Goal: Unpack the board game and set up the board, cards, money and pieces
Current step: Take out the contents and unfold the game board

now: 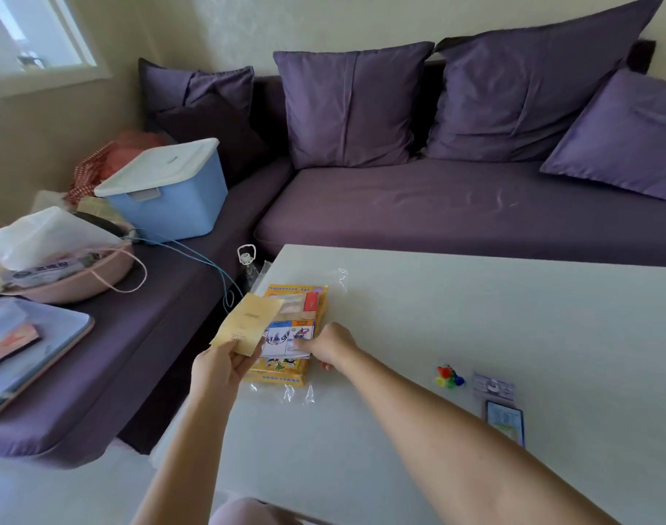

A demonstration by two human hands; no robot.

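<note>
At a white table's (pixel 475 316) left edge, a person's left hand (pixel 225 367) pinches a tan paper sheet (pixel 250 323) between thumb and fingers, above the yellow game box (pixel 286 375) (lying on its clear wrapper (pixel 339 276)). The right hand (pixel 329 344), fingers curled, grips the edge of a printed sheet (pixel 286 335) atop the box; coloured pieces (pixel 449 376) and a card pack (pixel 504 420) lie well apart, rightward.

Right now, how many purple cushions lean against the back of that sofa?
5 cushions: a lighter one and a dark one overlapping in the left corner, one in the middle, a large one beside it, one at the far right. The dark corner may hide another.
</note>
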